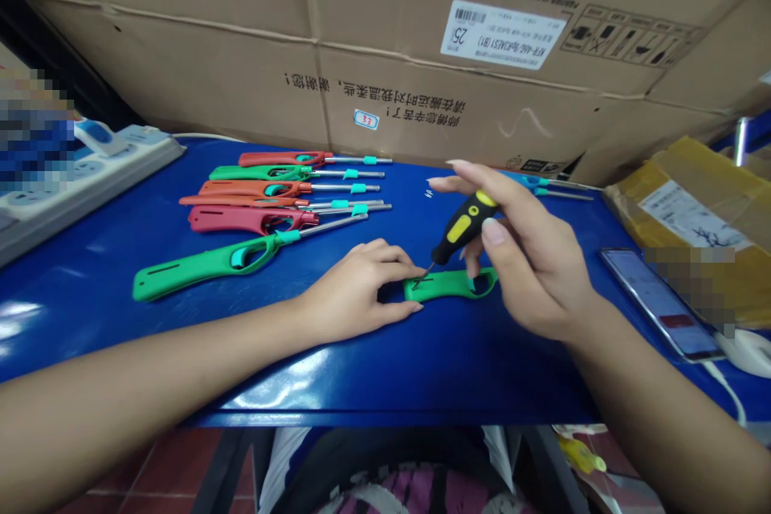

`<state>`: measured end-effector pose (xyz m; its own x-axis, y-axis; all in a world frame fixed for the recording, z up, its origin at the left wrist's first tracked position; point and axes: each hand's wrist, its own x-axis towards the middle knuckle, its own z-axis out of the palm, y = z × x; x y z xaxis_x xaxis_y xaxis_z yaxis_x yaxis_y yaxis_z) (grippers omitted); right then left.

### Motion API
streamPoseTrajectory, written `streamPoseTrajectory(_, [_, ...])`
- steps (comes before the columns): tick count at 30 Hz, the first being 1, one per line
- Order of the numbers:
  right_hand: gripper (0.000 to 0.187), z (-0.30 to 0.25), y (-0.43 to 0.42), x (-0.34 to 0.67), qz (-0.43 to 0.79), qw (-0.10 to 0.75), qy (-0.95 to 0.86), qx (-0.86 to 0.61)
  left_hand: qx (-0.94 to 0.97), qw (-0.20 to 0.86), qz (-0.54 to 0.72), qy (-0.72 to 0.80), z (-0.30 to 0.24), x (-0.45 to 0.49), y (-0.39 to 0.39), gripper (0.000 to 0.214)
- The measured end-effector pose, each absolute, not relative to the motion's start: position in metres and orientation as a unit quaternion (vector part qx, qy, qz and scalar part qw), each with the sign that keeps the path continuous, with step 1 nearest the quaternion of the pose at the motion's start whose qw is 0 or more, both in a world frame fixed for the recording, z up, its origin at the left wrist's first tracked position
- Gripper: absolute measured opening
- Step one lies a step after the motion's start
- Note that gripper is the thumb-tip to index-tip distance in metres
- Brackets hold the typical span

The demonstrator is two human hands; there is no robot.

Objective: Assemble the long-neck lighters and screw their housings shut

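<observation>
My left hand (361,289) lies on the blue table and grips the butt end of a green lighter (442,287) between thumb and fingers. The lighter is flat on its side, with its trigger loop to the right; whatever lies beyond the loop is hidden behind my right hand (536,257). That hand is closed around the black and yellow handle of a screwdriver (465,226). The screwdriver leans, its thin shaft pointing down and left, and its tip meets the lighter's handle near the dark slot.
Several long-nosed lighters (253,191) in red, orange and green lie left of centre, with another green lighter (193,269) nearest. Behind stands a large cardboard box (385,56). A power strip (90,177) is left; a phone (662,305) and brown package (680,201) are right.
</observation>
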<state>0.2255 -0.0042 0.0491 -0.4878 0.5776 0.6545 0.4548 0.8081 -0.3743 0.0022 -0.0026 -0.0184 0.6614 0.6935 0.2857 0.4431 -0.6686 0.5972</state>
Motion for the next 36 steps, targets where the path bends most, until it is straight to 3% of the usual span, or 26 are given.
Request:
streamPoseTrajectory(3, [0.041,0.051,-0.003,0.227,0.098,0.402,-0.869,-0.271,0.877,0.243,0.259,0.323,-0.019,0.002,-0.003,0.031])
streamPoseTrajectory(6, [0.029,0.054,-0.003,0.225,-0.006,0.430,-0.870,-0.242,0.878,0.233,0.267,0.323,-0.021,0.003,-0.003,0.032])
streamPoseTrajectory(9, [0.028,0.055,-0.004,0.224,-0.069,0.431,-0.865,-0.246,0.877,0.232,0.267,0.324,-0.022,0.002,-0.002,0.033])
streamPoseTrajectory(14, [0.047,0.055,-0.008,0.228,0.061,0.371,-0.879,-0.294,0.876,0.247,0.258,0.324,-0.021,0.002,-0.002,0.031])
streamPoseTrajectory(16, [0.039,0.057,-0.009,0.228,0.072,0.385,-0.877,-0.279,0.876,0.244,0.260,0.326,-0.021,0.003,-0.002,0.030])
streamPoseTrajectory(20, [0.022,0.059,-0.009,0.226,-0.063,0.402,-0.877,-0.255,0.875,0.236,0.265,0.328,-0.021,0.004,-0.002,0.032])
streamPoseTrajectory(22, [0.030,0.060,-0.010,0.228,-0.074,0.380,-0.884,-0.264,0.875,0.242,0.263,0.327,-0.020,0.003,-0.002,0.031])
streamPoseTrajectory(25, [0.046,0.060,-0.009,0.231,0.003,0.347,-0.895,-0.279,0.875,0.251,0.258,0.324,-0.019,0.003,-0.002,0.028])
streamPoseTrajectory(28, [0.041,0.058,-0.007,0.230,0.016,0.355,-0.889,-0.289,0.875,0.248,0.262,0.324,-0.020,0.003,-0.001,0.029])
streamPoseTrajectory(32, [0.029,0.056,-0.006,0.226,-0.079,0.390,-0.866,-0.303,0.874,0.235,0.276,0.324,-0.022,0.003,-0.001,0.033])
streamPoseTrajectory(36, [0.039,0.060,-0.009,0.228,-0.015,0.360,-0.887,-0.287,0.874,0.244,0.267,0.325,-0.021,0.003,-0.001,0.031])
